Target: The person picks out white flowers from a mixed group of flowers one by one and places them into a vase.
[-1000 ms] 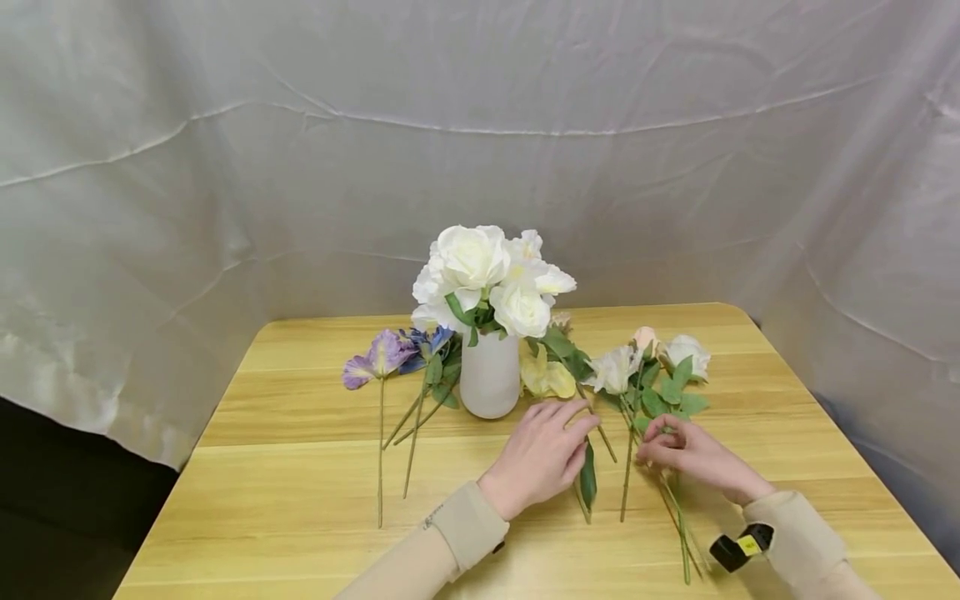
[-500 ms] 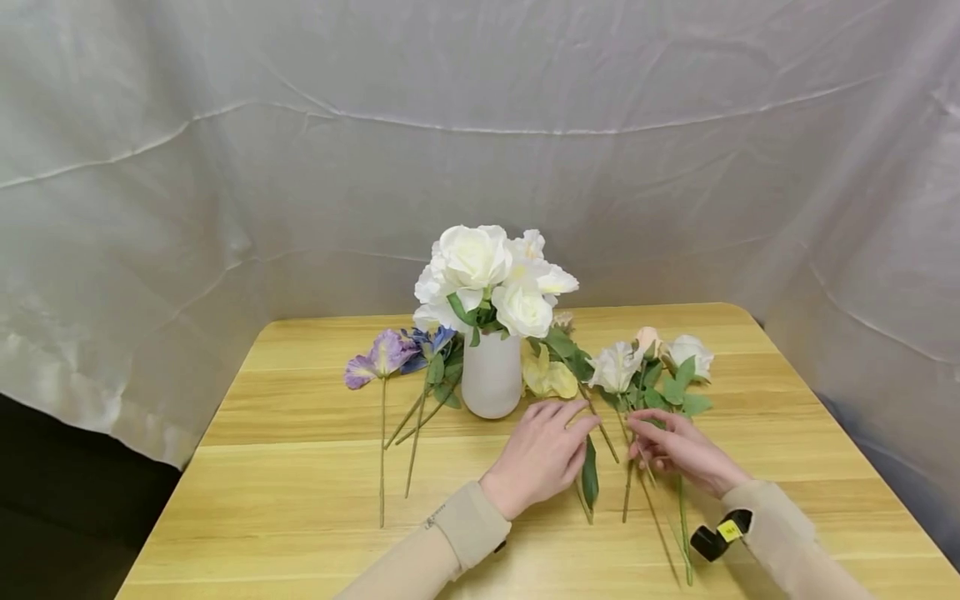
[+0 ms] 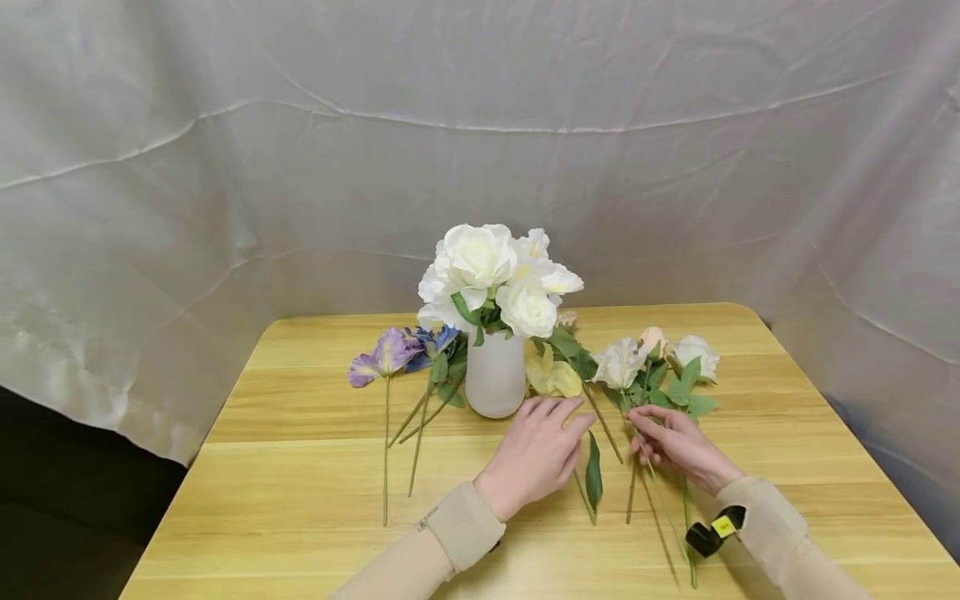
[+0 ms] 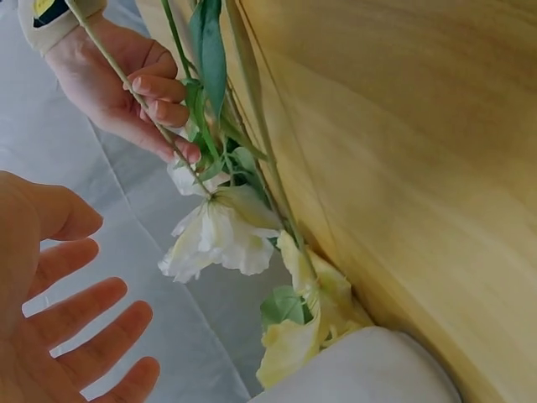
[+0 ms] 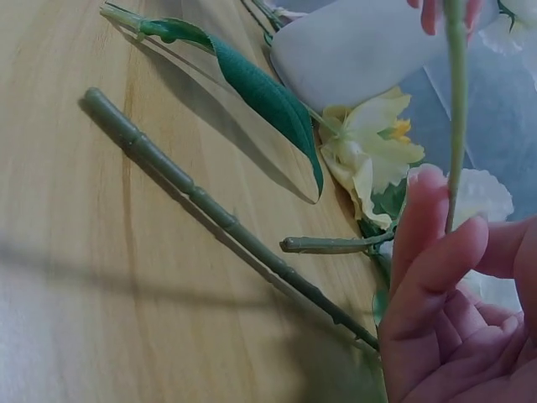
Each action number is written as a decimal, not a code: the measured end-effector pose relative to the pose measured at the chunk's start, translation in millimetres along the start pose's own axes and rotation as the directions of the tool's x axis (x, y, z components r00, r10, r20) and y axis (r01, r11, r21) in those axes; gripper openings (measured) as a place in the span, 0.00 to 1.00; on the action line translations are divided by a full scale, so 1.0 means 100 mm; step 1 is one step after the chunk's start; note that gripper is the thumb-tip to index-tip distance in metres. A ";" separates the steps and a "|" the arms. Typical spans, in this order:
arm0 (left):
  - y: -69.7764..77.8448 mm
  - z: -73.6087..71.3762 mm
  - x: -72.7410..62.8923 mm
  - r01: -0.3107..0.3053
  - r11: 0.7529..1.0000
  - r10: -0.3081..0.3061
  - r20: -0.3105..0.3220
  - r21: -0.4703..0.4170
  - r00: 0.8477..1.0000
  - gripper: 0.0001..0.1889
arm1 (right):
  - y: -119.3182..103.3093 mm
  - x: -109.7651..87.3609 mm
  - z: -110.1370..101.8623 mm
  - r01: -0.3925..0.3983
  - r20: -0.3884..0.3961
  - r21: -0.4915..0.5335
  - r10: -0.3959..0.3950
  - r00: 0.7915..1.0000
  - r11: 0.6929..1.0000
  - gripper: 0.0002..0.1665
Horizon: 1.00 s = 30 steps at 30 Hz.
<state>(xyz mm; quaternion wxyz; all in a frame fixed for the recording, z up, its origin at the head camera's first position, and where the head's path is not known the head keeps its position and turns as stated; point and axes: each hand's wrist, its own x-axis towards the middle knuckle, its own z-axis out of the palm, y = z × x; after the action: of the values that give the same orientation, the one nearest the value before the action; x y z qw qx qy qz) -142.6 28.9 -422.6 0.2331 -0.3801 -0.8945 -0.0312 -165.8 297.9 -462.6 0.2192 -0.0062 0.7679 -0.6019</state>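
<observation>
My right hand (image 3: 678, 442) pinches a thin green stem (image 5: 457, 101) between thumb and fingers. In the left wrist view that stem runs down to an artificial white flower (image 4: 222, 235) with ruffled petals. The stem's lower end is raised off the table. My left hand (image 3: 536, 457) holds nothing, its fingers relaxed and spread, just in front of the white vase (image 3: 495, 379). Close beyond its fingertips lies a yellow flower (image 3: 553, 377). White blooms (image 3: 480, 258) fill the vase. A loose stem with a long green leaf (image 3: 593, 471) lies between my two hands.
On the right, a pale pink bud (image 3: 652, 340) and a white rose (image 3: 694, 354) lie with leafy stems. Left of the vase are a purple iris (image 3: 392, 352) and a blue flower (image 3: 438, 342). A grey cloth (image 3: 525, 167) hangs behind the wooden table (image 3: 285, 500).
My right hand has moved left and now pinches the white flower's stem, whose lower end has lifted. My left hand stays nearly in place.
</observation>
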 end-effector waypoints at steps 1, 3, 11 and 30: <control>-0.01 -0.02 0.00 -0.002 1.000 0.002 -0.004 0.005 1.000 0.17 | 0.00 0.00 0.00 0.007 0.002 -0.001 -0.007 1.000 1.000 0.30; -0.02 -0.05 0.00 -0.005 1.000 0.005 -0.019 0.007 1.000 0.17 | -0.01 0.00 0.01 0.021 0.010 -0.002 -0.021 1.000 1.000 0.28; -0.11 -0.20 0.04 0.001 1.000 -0.002 -0.077 -0.019 0.997 0.20 | -0.04 0.01 0.05 0.027 0.005 0.013 -0.028 1.000 1.000 0.26; -0.48 -0.55 0.09 -0.096 0.994 0.108 -0.452 0.049 0.885 0.18 | -0.48 -0.02 0.35 0.310 -0.261 0.009 -0.298 0.918 0.951 0.12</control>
<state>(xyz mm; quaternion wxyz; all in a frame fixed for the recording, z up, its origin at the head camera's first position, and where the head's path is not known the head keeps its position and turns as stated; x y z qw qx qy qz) -159.7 -11.6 -363.5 0.4418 -0.4057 -0.7944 -0.0957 -164.2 252.8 -424.2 0.0220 -0.0419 0.7642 -0.6432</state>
